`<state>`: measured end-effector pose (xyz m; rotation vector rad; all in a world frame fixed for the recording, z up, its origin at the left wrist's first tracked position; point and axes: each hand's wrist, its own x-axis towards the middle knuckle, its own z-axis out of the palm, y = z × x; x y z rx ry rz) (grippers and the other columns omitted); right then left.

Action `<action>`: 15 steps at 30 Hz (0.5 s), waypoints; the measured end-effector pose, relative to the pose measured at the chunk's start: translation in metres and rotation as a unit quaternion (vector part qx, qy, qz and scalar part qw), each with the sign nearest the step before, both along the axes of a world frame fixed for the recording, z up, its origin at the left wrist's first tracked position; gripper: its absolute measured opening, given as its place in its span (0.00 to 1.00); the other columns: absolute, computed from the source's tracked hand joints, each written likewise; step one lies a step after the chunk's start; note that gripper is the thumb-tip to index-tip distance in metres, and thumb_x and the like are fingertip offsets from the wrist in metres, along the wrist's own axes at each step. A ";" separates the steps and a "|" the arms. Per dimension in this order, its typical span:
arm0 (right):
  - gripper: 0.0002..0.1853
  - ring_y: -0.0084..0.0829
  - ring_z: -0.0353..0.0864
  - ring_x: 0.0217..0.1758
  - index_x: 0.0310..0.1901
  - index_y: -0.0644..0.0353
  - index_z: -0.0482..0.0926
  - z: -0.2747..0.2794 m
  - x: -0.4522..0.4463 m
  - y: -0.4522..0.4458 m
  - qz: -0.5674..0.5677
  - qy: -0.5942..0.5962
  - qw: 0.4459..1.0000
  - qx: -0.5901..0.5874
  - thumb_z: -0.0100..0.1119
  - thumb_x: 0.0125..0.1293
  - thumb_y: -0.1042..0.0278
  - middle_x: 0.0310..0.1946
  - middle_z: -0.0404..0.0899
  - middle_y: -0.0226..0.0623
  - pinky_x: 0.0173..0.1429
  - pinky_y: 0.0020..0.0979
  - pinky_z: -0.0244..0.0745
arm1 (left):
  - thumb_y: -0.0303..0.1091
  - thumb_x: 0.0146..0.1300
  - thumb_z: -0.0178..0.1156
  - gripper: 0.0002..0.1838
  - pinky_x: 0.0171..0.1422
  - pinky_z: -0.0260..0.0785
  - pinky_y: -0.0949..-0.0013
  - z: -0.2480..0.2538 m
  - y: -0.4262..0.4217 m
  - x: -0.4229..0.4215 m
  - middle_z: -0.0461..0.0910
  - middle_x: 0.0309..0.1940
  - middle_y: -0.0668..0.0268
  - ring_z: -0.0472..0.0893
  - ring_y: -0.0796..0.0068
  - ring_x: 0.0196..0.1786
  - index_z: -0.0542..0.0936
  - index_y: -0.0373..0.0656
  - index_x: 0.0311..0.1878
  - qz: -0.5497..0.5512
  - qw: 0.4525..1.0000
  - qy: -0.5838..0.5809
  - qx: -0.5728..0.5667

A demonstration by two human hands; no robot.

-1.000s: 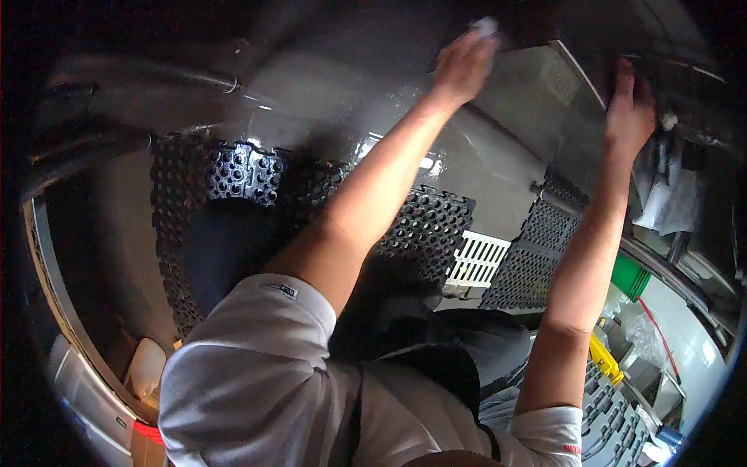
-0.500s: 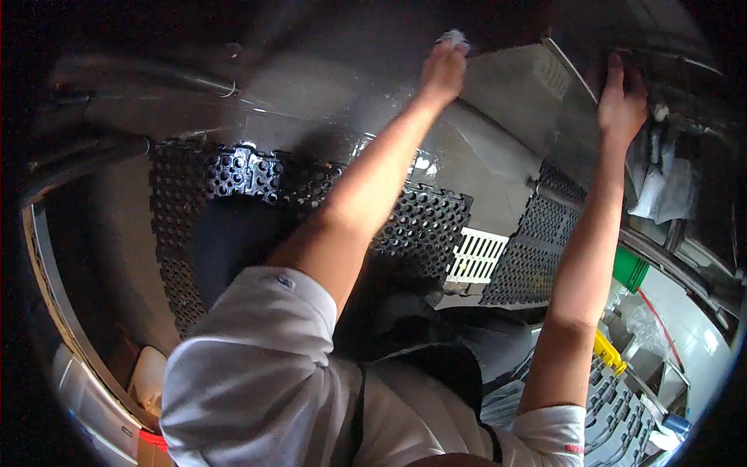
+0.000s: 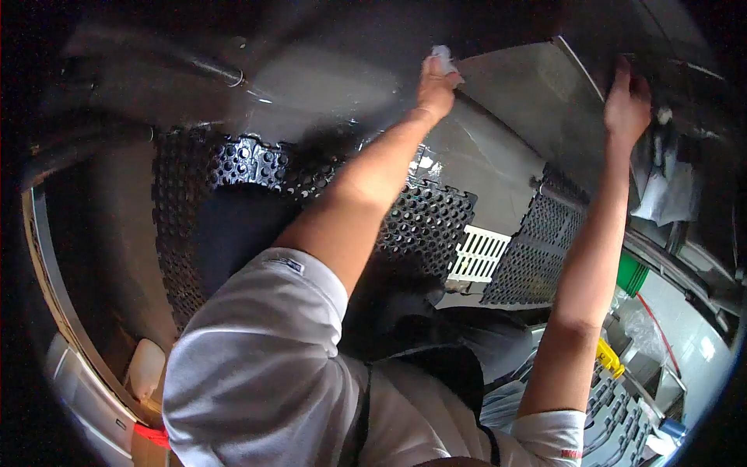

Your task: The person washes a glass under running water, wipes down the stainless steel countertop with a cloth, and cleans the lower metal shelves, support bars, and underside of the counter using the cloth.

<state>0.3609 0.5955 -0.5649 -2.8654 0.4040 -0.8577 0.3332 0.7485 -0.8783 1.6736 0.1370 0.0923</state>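
Observation:
My left hand (image 3: 436, 95) is closed around a crumpled whitish cloth (image 3: 443, 59), which pokes out past the fingers. It is beside the far left corner of a flat grey metal panel (image 3: 521, 82), close to a dark, shiny surface. Right of the panel's pale edge (image 3: 580, 66) is my right hand (image 3: 627, 109), its fingers curled at a dark edge. Shadow hides what those fingers grip. Crumpled translucent plastic (image 3: 665, 191) hangs just below the right hand.
Black perforated rubber mats (image 3: 428, 218) cover part of the wet-looking floor, with a white slotted drain grate (image 3: 476, 255) between them. Dark pipes (image 3: 194, 70) run at the upper left. A green container (image 3: 632, 272) and a yellow object (image 3: 609, 358) are at the right.
My left hand has moved slightly down and left in view with the cloth, and the wrist has turned. My right hand stays at nearly the same spot by the panel.

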 end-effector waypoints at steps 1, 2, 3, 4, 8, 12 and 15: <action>0.37 0.53 0.77 0.61 0.55 0.64 0.81 0.001 -0.002 0.001 0.012 -0.017 1.000 0.000 0.52 0.64 0.33 0.55 0.80 0.56 0.66 0.45 0.69 | 0.26 0.61 0.61 0.32 0.71 0.62 0.54 0.000 0.010 -0.001 0.62 0.65 0.47 0.66 0.45 0.66 0.62 0.41 0.68 -0.021 0.999 -0.011 0.035; 0.38 0.53 0.77 0.61 0.55 0.65 0.81 0.004 -0.002 0.002 0.011 -0.010 1.000 -0.001 0.52 0.64 0.33 0.54 0.80 0.56 0.66 0.46 0.69 | 0.26 0.61 0.61 0.32 0.71 0.62 0.53 0.007 0.006 0.000 0.63 0.65 0.48 0.67 0.46 0.66 0.62 0.41 0.68 0.001 1.000 0.003 0.000; 0.38 0.53 0.77 0.61 0.55 0.65 0.81 0.007 -0.003 0.007 0.011 -0.001 1.000 0.000 0.52 0.64 0.33 0.54 0.80 0.56 0.66 0.46 0.69 | 0.26 0.60 0.62 0.33 0.71 0.61 0.53 0.032 0.001 0.000 0.64 0.65 0.47 0.67 0.46 0.66 0.62 0.39 0.68 0.024 0.999 -0.029 -0.014; 0.38 0.53 0.77 0.61 0.55 0.66 0.81 0.008 -0.003 0.010 0.011 0.011 1.000 0.002 0.53 0.63 0.33 0.54 0.80 0.57 0.66 0.46 0.69 | 0.27 0.60 0.62 0.33 0.71 0.61 0.52 0.064 -0.006 -0.001 0.64 0.64 0.47 0.67 0.46 0.66 0.62 0.38 0.68 0.048 0.997 -0.057 -0.028; 0.38 0.54 0.77 0.61 0.55 0.66 0.80 0.001 -0.003 0.001 0.013 0.000 1.000 0.004 0.53 0.63 0.32 0.54 0.80 0.57 0.65 0.47 0.69 | 0.31 0.51 0.71 0.33 0.68 0.61 0.50 0.178 -0.015 0.017 0.69 0.60 0.48 0.69 0.44 0.62 0.69 0.34 0.60 0.109 0.935 -0.334 -0.055; 0.37 0.55 0.78 0.59 0.55 0.65 0.81 0.002 -0.005 0.011 0.015 -0.021 1.000 0.000 0.53 0.64 0.33 0.53 0.80 0.58 0.64 0.46 0.70 | 0.29 0.53 0.70 0.33 0.68 0.62 0.51 0.155 -0.031 0.027 0.62 0.66 0.47 0.67 0.45 0.64 0.67 0.33 0.62 0.150 0.911 -0.383 0.028; 0.35 0.55 0.79 0.58 0.54 0.63 0.82 0.004 -0.004 0.006 0.014 -0.007 1.000 -0.004 0.53 0.64 0.34 0.52 0.81 0.58 0.63 0.46 0.71 | 0.27 0.54 0.67 0.33 0.69 0.62 0.51 0.089 -0.049 0.021 0.56 0.68 0.46 0.65 0.44 0.66 0.65 0.33 0.63 0.133 0.954 -0.270 -0.010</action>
